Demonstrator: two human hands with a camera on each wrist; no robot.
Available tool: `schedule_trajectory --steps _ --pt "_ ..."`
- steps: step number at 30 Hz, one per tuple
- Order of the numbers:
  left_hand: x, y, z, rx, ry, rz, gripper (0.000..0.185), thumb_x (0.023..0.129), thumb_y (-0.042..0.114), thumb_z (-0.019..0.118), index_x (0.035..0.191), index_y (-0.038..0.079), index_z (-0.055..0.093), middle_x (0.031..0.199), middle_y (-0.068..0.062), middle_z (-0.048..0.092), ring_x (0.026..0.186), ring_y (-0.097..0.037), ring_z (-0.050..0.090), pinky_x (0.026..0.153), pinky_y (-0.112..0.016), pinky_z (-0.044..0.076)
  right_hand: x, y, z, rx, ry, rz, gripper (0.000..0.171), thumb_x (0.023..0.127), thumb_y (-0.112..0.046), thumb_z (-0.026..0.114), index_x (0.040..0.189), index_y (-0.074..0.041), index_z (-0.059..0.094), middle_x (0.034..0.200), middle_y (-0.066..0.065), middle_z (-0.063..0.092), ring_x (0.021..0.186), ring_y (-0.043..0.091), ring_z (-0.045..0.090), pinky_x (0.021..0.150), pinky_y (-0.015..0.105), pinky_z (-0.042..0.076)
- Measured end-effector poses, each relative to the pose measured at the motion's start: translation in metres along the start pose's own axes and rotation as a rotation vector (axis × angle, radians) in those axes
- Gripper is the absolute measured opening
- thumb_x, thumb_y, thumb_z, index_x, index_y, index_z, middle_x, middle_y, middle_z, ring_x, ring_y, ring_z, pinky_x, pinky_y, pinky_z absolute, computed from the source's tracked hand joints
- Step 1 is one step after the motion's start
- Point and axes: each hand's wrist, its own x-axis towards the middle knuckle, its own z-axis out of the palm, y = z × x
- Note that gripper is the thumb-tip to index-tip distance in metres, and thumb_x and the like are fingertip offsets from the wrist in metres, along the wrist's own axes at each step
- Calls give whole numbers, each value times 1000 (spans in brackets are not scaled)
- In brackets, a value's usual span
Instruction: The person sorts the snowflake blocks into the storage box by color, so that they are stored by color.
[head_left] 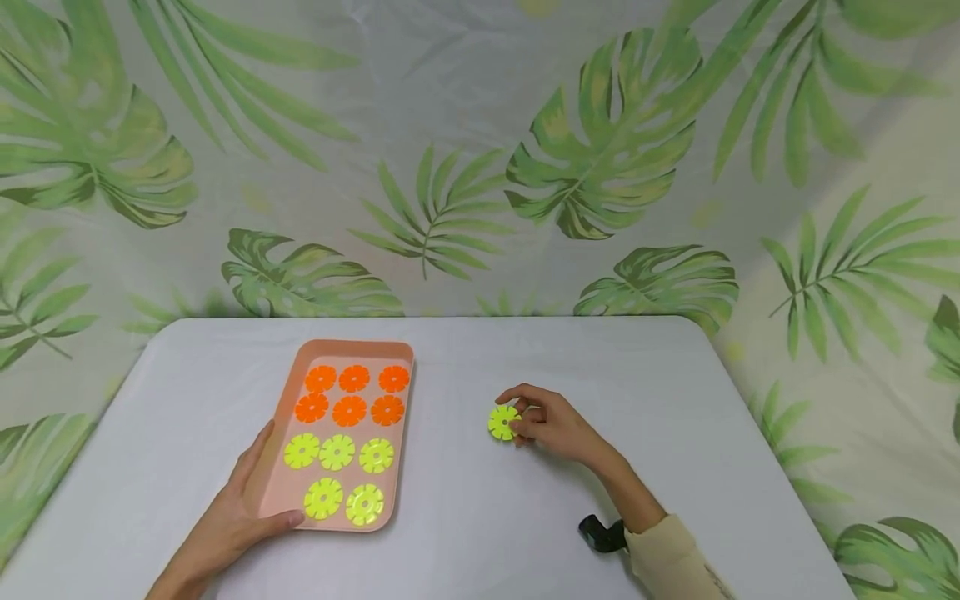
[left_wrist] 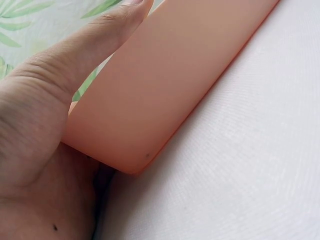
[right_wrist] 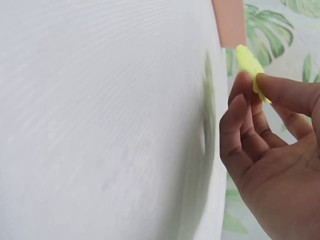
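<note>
A: Your right hand (head_left: 551, 427) has a pinch grip on the yellow disc (head_left: 503, 422), thumb and fingertips (right_wrist: 280, 89) closed on its rim, nothing else in it. Disc is out on the bare desk (head_left: 480, 517), well right of the tray (head_left: 400, 433).

B: Is it off the surface?

A: Looks just off it in the wrist view, but can't tell for sure. The hold is only on the edge, w/ most of the disc sticking out. Risk as I see it: you tilt it, the thin notched rim slips, and it drops or rolls off.

B: And your left?

A: Left hand (head_left: 236, 512) is on the tray's near left corner, palm along the side, thumb hooked over the front rim. Fingers lie straight along the wall (left_wrist: 165, 75), so it's a bracing hold, not a clamp. Push too hard there and the tray could slide or tip up.

B: Then what?

A: The orange discs (head_left: 349, 394) and the other yellow discs (head_left: 337, 452) sit loose in rows. A jolt would prob. scatter them. One gap shows in the nearest row, far right.
</note>
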Motion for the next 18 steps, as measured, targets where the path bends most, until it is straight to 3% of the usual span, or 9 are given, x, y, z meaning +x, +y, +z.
schedule_trajectory --steps 7,18 --pt "-1 0 -2 24 10 8 127 82 24 88 162 55 -6 174 -19 8 143 -42 26 109 -68 27 14 -10 14 -53 -1 -46 33 97 -2 66 129 -8 68 99 15 65 68 18 58 62 21 48" --pt "1 -2 0 16 12 16 129 81 22 89 163 51 -6 174 -20 8 144 -44 25 109 -68 26 24 -18 35 35 -5 5 32 97 1 64 128 -5 67 102 14 58 78 20 62 76 29 60"
